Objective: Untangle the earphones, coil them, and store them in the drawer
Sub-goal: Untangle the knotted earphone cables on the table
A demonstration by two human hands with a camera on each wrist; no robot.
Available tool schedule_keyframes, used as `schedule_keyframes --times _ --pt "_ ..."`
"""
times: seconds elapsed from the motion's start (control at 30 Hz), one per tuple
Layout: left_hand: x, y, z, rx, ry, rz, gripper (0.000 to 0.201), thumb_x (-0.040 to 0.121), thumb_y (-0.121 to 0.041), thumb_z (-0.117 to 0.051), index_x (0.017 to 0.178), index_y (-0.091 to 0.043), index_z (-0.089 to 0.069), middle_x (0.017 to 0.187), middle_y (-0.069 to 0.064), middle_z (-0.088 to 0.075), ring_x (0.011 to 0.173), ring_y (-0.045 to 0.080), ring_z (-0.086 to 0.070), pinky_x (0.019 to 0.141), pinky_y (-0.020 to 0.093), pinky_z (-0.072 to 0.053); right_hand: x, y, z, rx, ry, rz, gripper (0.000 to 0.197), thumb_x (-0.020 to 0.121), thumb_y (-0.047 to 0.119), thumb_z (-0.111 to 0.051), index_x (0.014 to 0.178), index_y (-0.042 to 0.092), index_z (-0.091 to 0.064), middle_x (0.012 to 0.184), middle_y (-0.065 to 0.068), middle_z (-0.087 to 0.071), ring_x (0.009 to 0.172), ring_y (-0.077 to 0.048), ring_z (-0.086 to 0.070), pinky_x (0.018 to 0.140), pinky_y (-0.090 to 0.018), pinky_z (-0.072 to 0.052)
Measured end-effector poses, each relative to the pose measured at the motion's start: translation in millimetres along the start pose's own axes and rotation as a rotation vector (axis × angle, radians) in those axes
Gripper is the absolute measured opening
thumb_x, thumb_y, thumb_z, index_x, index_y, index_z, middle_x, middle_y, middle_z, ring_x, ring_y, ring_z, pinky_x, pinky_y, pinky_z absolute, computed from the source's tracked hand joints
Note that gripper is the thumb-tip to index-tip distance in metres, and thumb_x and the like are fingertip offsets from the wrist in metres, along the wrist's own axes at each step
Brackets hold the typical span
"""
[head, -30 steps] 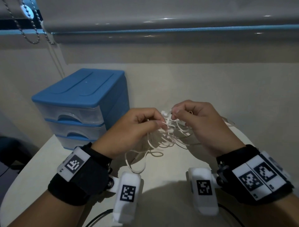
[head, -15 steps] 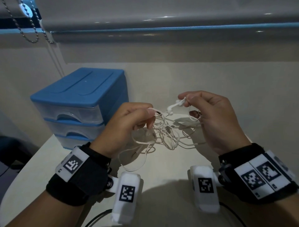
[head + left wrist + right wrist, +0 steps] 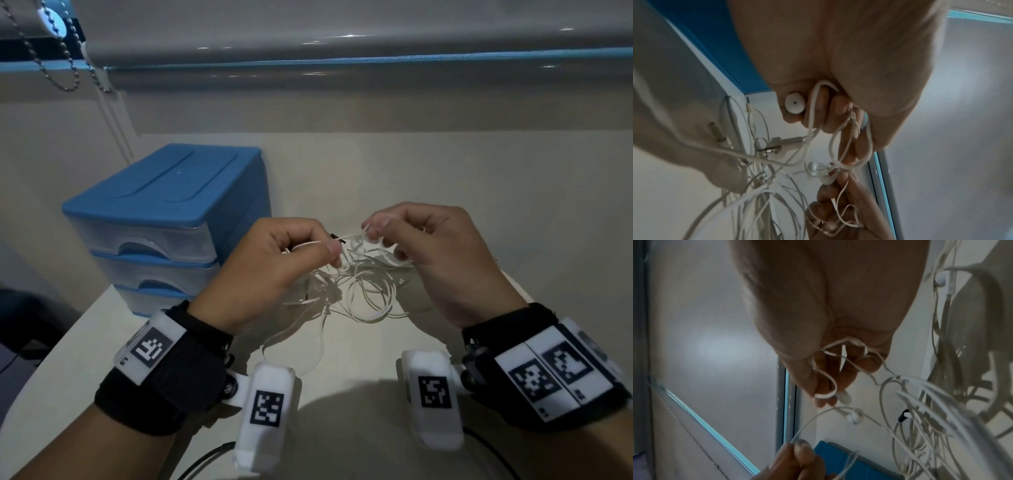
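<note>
A tangle of white earphone cord (image 3: 368, 294) hangs between my two hands above the pale table (image 3: 342, 428). My left hand (image 3: 291, 263) curls its fingers round several strands and a round white earbud (image 3: 794, 104). My right hand (image 3: 407, 240) pinches a loop of cord (image 3: 828, 386) between thumb and fingers, just right of the left. Loose loops droop to the table under both hands. A second earbud (image 3: 854, 417) dangles in the knot. The blue drawer unit (image 3: 164, 219) with clear drawers stands at the back left, all drawers closed.
A wall runs behind the table, with a rolled window blind (image 3: 342, 41) and its bead chain (image 3: 51, 61) above. A dark object (image 3: 24, 318) sits off the table's left edge. Black cables (image 3: 205, 459) lie near the front edge.
Both hands have dropped slightly and drawn closer together again after the right hand had lifted an earbud up. The tangle hangs lower and looser between them.
</note>
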State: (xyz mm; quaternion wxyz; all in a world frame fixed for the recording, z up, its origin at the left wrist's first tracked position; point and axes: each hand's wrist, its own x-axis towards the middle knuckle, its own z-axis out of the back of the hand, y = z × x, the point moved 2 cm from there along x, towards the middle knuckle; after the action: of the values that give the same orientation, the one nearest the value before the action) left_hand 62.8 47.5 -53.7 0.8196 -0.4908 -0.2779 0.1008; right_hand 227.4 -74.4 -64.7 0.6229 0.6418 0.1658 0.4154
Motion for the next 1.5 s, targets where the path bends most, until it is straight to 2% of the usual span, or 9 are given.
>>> schedule_keyframes --times 0.23,0.4,0.53,0.67,0.83,1.03,1.2,1.4,1.5 --pt "-3.5 -4.2 0.0 -0.117 0.163 -0.080 0.024 0.075 -0.017 -0.055 0.057 -0.004 -0.064 0.059 -0.014 -0.054 0.062 0.006 -0.049 0.066 0.017 -0.039 -4.0 4.7 -7.1 0.149 -0.059 -0.020 0.019 0.093 0.002 -0.065 0.079 -0.010 -0.071 0.088 -0.008 -0.078 0.066 -0.006 -0.061 0.058 -0.014 -0.045" --pt "0.1 -2.0 2.4 -0.144 0.076 0.009 0.035 0.076 -0.015 -0.051 0.046 -0.027 -0.039 0.055 -0.012 -0.034 0.056 0.011 -0.029 0.057 0.024 -0.027 4.9 0.5 12.1 0.226 -0.390 -0.035 0.027 0.089 0.007 -0.065 0.063 0.012 -0.072 0.082 -0.020 -0.072 0.075 -0.019 -0.062 0.059 -0.020 -0.044" --pt "2.8 2.0 3.2 -0.059 -0.092 0.076 0.054 0.096 -0.020 -0.061 0.047 -0.017 -0.040 0.056 -0.007 -0.035 0.053 0.007 -0.032 0.056 0.017 -0.031 8.1 -3.4 16.4 0.201 -0.459 -0.023 0.034 0.090 0.011 -0.064 0.057 0.019 -0.069 0.080 -0.005 -0.076 0.080 -0.015 -0.068 0.073 -0.025 -0.045" --pt "2.5 6.0 1.7 0.011 -0.101 0.102 0.041 0.094 -0.015 -0.070 0.053 -0.009 -0.064 0.085 0.010 -0.055 0.066 0.009 -0.056 0.066 0.016 -0.046 6.4 -1.5 11.6 0.214 -0.358 -0.031 0.025 0.093 0.010 -0.064 0.069 0.010 -0.071 0.085 -0.004 -0.078 0.079 -0.013 -0.066 0.068 -0.025 -0.043" --pt "2.7 6.0 2.2 0.108 -0.072 0.121 0.013 0.093 -0.017 -0.072 0.081 -0.013 -0.076 0.109 -0.002 -0.070 0.100 0.006 -0.065 0.087 0.024 -0.044 -0.1 2.7 -4.0 0.318 -0.093 -0.039 0.020 0.095 0.004 -0.063 0.077 -0.001 -0.071 0.090 -0.011 -0.078 0.079 -0.025 -0.060 0.068 -0.025 -0.047" --pt "2.8 3.0 -5.8 -0.129 -0.013 0.159 0.019 0.096 -0.004 -0.065 0.111 0.001 -0.055 0.097 0.028 -0.068 0.075 0.024 -0.070 0.078 0.031 -0.058 -5.0 5.4 -16.2 0.345 0.112 -0.043 0.018 0.096 0.002 -0.060 0.084 -0.007 -0.071 0.097 -0.017 -0.077 0.087 -0.019 -0.074 0.077 -0.021 -0.057" --pt "4.4 4.0 -4.7 -0.168 -0.046 0.154 0.019 0.093 -0.002 -0.067 0.108 -0.006 -0.056 0.077 0.020 -0.064 0.059 0.008 -0.059 0.061 0.020 -0.050 -5.3 10.5 -13.9 0.499 0.093 -0.055 0.018 0.094 0.001 -0.059 0.079 -0.005 -0.067 0.098 -0.019 -0.077 0.087 -0.021 -0.076 0.077 -0.020 -0.058" --pt "4.2 6.3 -1.6 -0.128 -0.108 0.140 0.018 0.085 -0.011 -0.077 0.095 -0.002 -0.065 0.093 0.013 -0.075 0.069 0.017 -0.069 0.071 0.037 -0.052 -7.9 13.2 -17.4 0.517 0.159 -0.062 0.016 0.084 0.009 -0.064 0.079 -0.005 -0.068 0.101 -0.020 -0.077 0.092 -0.023 -0.076 0.079 -0.020 -0.059" --pt "3.5 7.0 -2.7 -0.132 -0.051 0.145 0.011 0.087 -0.003 -0.076 0.090 -0.002 -0.065 0.084 0.012 -0.076 0.057 0.012 -0.062 0.059 0.024 -0.052 -7.5 14.2 -17.9 0.517 0.116 -0.044 0.015 0.089 0.004 -0.062 0.079 -0.006 -0.067 0.101 -0.020 -0.077 0.096 -0.026 -0.076 0.081 -0.023 -0.059"
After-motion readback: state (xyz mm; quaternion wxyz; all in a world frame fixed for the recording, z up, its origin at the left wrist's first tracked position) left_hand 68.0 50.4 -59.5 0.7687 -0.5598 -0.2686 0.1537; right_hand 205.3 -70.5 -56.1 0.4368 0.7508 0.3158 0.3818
